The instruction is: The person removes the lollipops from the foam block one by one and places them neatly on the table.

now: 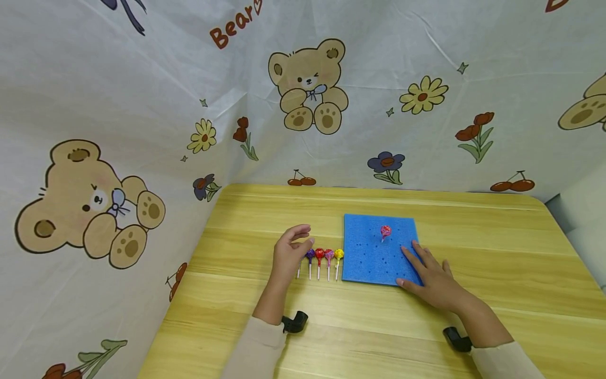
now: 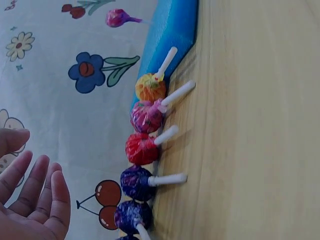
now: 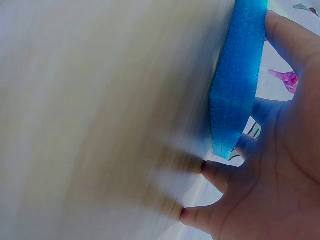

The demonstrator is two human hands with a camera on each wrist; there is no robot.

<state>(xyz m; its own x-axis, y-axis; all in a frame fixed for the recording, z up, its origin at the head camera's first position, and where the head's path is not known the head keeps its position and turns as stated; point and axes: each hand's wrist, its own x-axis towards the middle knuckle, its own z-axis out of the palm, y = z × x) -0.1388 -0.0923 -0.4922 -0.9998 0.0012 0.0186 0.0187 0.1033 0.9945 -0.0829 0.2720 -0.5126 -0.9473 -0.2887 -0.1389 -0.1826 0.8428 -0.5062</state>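
A blue foam board [image 1: 357, 229] dotted with small holes lies on the table. One pink lollipop [image 1: 385, 231] stands in it by its stick. Left of the board several wrapped lollipops lie in a row: a yellow one [image 1: 338, 253], a pink one [image 1: 329, 255], a red one [image 1: 319, 253] and dark purple ones [image 2: 136, 183] at the left end. My left hand [image 1: 289, 255] hovers by that left end, fingers loosely bent and holding nothing; it hides part of the row. My right hand [image 1: 437, 284] is spread at the board's lower right, thumb and some fingers resting on it, the others on the table.
The light wood table [image 1: 227, 316] extends on all sides of the board. A white cloth [image 1: 369, 31] printed with bears and flowers hangs behind it and along the left. Each wrist wears a black camera [image 1: 295, 322].
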